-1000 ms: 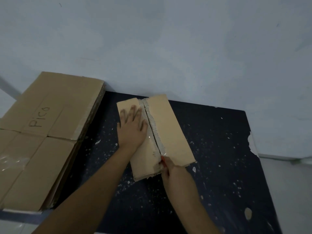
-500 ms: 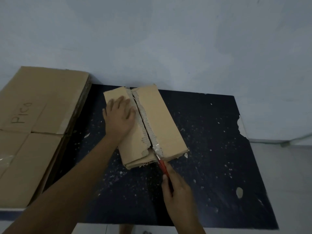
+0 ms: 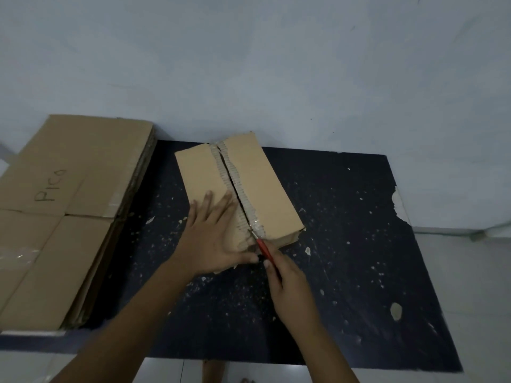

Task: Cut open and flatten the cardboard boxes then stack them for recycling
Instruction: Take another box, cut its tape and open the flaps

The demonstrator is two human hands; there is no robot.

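Two hands work one box (image 3: 249, 186) lying mid-desk (image 3: 359, 244); left hand (image 3: 213, 239) presses flat near the seam; right hand (image 3: 290, 283) grips a red cutter (image 3: 262, 248); better to slice shallow, away from fingers.

Head camera looks steeply down, close over the table (image 3: 359, 244).

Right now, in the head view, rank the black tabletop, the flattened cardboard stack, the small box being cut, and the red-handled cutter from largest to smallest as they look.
1. black tabletop
2. flattened cardboard stack, partly cut off at the frame's left edge
3. small box
4. red-handled cutter, mostly hidden in the right hand
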